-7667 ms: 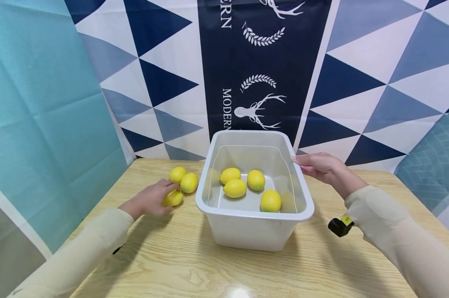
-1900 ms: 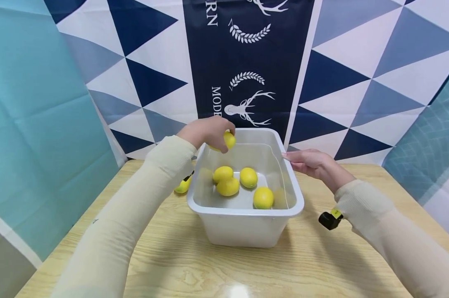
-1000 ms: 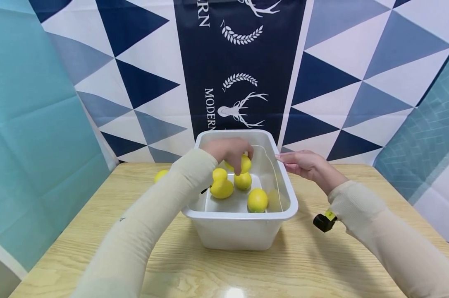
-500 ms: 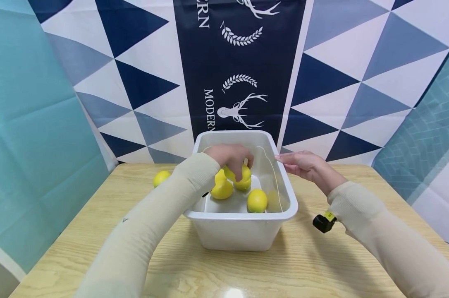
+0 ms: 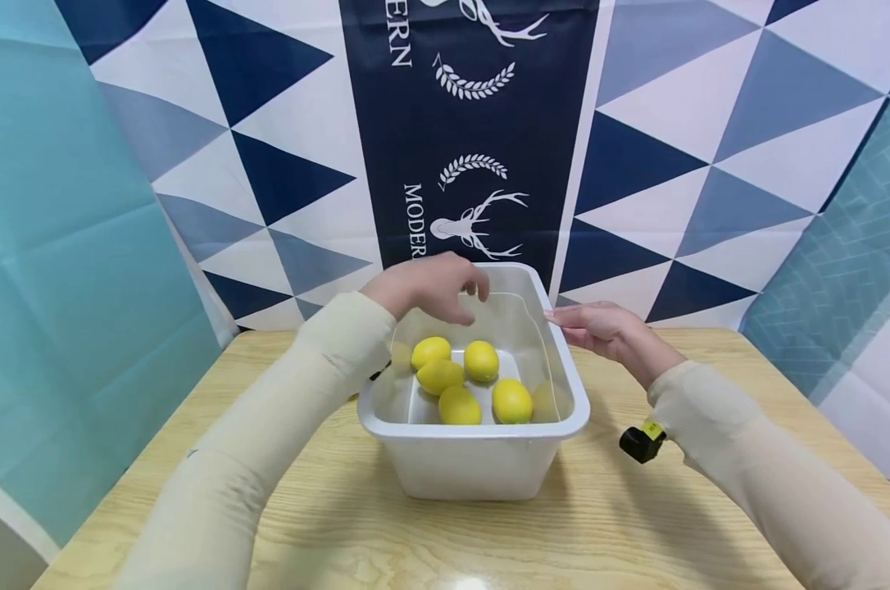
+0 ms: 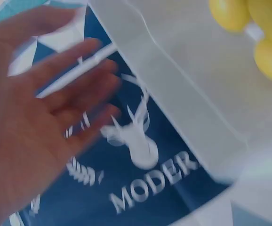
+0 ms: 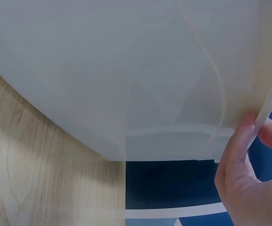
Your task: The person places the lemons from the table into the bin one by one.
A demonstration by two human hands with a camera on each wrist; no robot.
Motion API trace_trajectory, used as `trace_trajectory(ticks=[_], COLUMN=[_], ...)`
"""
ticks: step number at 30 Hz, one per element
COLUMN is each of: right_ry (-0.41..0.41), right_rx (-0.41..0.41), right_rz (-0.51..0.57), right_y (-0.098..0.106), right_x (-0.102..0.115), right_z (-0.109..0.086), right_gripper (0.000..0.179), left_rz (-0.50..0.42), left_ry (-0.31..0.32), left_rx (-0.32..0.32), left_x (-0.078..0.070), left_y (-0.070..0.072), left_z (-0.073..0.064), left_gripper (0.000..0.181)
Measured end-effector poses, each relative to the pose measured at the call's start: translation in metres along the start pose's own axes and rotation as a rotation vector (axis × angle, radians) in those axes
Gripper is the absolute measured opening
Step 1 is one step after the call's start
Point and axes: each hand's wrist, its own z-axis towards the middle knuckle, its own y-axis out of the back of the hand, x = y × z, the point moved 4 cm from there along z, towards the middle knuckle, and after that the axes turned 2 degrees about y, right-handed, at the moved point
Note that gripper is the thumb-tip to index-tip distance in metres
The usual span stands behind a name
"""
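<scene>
A pale grey plastic bin (image 5: 470, 463) stands on the table with several yellow lemons (image 5: 512, 401) on its floor. One lemon (image 5: 460, 406) lies close to the front wall, beside the others. Above the bin's back left part is my left hand (image 5: 438, 287), fingers loosely bent and nothing in them. The left wrist view shows that palm bare (image 6: 28, 136), blurred, beside the bin's rim. My right hand (image 5: 607, 328) pinches the bin's right rim; in the right wrist view its thumb and fingers (image 7: 239, 150) lie on either side of that edge.
A wooden table (image 5: 327, 508) carries the bin. Behind it hangs a patterned cloth (image 5: 268, 172), and a teal cloth (image 5: 113, 270) runs along the left side. My left sleeve (image 5: 268, 426) covers part of the table left of the bin. A small black camera (image 5: 642, 443) hangs under my right wrist.
Earlier my left hand took a lemon from the table and carried it into the bin. It has now let go and risen; the lemon lies near the front wall. My right hand stays at the rim.
</scene>
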Motion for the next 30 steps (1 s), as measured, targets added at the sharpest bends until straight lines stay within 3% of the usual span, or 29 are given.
trace_trajectory(ticks=[2, 4, 10, 17, 23, 26, 30], right_ry=[-0.002, -0.006, -0.018, -0.03, -0.035, -0.035, -0.034], right_rx=[0.001, 0.001, 0.007, 0.006, 0.01, 0.013, 0.015], right_rz=[-0.009, -0.01, -0.007, -0.01, 0.001, -0.002, -0.012], right_y=[0.0, 0.0, -0.001, -0.003, -0.005, -0.006, -0.005], right_x=[0.001, 0.001, 0.003, 0.003, 0.003, 0.003, 0.002], right_z=[-0.001, -0.001, -0.002, -0.002, -0.002, -0.002, -0.003], right_gripper=[0.01, 0.008, 0.01, 0.015, 0.017, 0.015, 0.014], left_rz=[-0.013, -0.024, -0.045, -0.06, -0.099, -0.118, -0.144], left_ry=[-0.044, -0.046, 0.029, 0.189, 0.286, 0.354, 0.405], left_rx=[-0.076, -0.146, -0.248, -0.272, -0.331, -0.311, -0.228], left_x=[0.006, 0.014, 0.041, 0.068, 0.084, 0.094, 0.106], left_y=[0.008, 0.011, 0.012, -0.007, -0.018, -0.026, -0.042], left_z=[-0.011, -0.022, -0.05, -0.075, -0.091, -0.095, -0.098], left_gripper=[0.034, 0.034, 0.038, 0.041, 0.044, 0.045, 0.047])
